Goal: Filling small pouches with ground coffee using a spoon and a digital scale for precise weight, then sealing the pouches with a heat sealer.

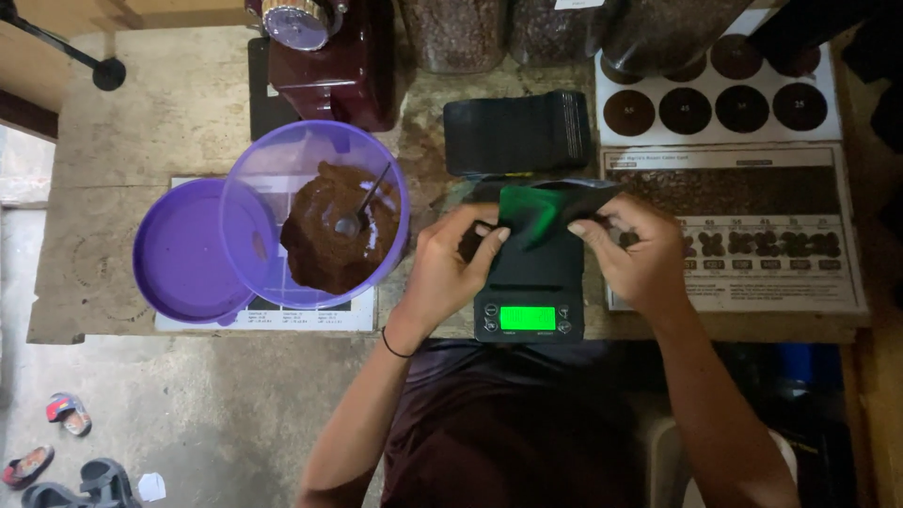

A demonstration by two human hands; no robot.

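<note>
A: Going L to R, what's where?

B: Round purple plastic tub of brown grounds [320, 221], metal spoon [362, 207] in it, is sitting left of my left hand [451, 263].

A: And the fingers?

B: Both hands are pinching the flat black pouch w/ green lining [541, 212] over the black digital scale [529, 315]; right hand [635, 249] is gripping the opposite edge. Mouth's running across, btw my hands.

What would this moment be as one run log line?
left hand: holds black pouch | right hand: holds pouch | under: scale
</note>
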